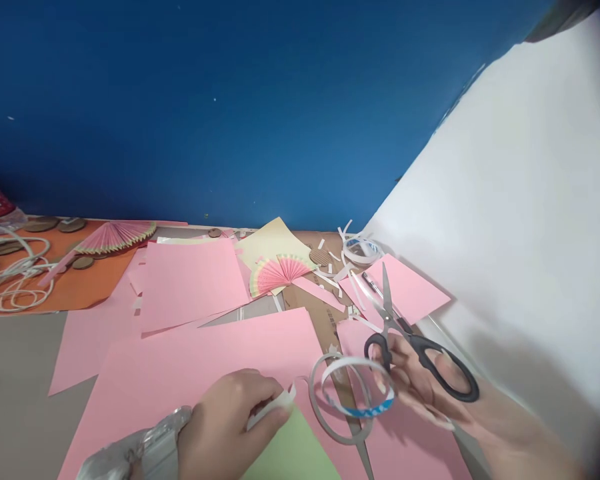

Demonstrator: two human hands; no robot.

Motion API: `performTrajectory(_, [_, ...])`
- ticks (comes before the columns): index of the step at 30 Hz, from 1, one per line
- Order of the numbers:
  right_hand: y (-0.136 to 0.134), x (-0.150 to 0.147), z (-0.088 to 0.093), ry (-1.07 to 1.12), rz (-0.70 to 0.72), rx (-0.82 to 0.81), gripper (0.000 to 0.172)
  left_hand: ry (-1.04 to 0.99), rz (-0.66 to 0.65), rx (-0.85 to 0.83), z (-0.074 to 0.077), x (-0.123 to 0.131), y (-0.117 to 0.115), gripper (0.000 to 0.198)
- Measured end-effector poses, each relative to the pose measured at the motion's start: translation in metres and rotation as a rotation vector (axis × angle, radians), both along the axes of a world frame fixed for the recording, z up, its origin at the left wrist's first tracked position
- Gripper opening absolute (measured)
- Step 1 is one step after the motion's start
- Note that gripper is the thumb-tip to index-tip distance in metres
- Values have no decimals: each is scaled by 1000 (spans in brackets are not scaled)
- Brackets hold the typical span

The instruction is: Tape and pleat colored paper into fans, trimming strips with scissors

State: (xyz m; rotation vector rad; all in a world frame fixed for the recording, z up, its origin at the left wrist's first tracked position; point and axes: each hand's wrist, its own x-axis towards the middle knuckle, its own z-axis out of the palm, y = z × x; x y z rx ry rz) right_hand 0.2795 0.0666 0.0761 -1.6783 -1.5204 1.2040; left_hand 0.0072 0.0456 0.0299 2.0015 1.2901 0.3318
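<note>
Low in the head view, my left hand [237, 423] is closed in a pinch on a white strip of tape [273, 408]. The strip runs towards a loosely unwound tape roll [341, 437], whose blue-printed core [365, 411] hangs near the fingers of my right hand [415, 383]. Whether those fingers touch the roll I cannot tell. A pair of scissors [387, 303] with black handles is in my right hand, fingers through the loops, blades apart and pointing up. Under my left hand lies a green sheet [293, 450], on top of a large pink sheet [180, 363].
A pink folded paper fan [283, 272] lies mid-table by a yellow sheet [265, 243]; another fan [117, 238] lies left. White paper scraps, another tape roll [363, 248] and a pen [373, 283] are right. A white cable [17, 273] coils left. A blue wall [205, 120] stands behind.
</note>
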Motion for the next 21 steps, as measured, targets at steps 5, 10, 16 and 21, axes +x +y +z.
performTrajectory(5, [5,13,1,338,-14,-224,60,-25,10,-49,0,-2,1,32])
performTrajectory(10, [31,31,19,370,-103,-164,45,-22,-3,-50,1,-1,3,33])
performTrajectory(16, [49,23,49,-218,-112,203,25,-9,10,-59,3,1,3,31])
performTrajectory(21, [42,9,45,-446,-88,113,32,-42,16,-78,-2,0,3,32])
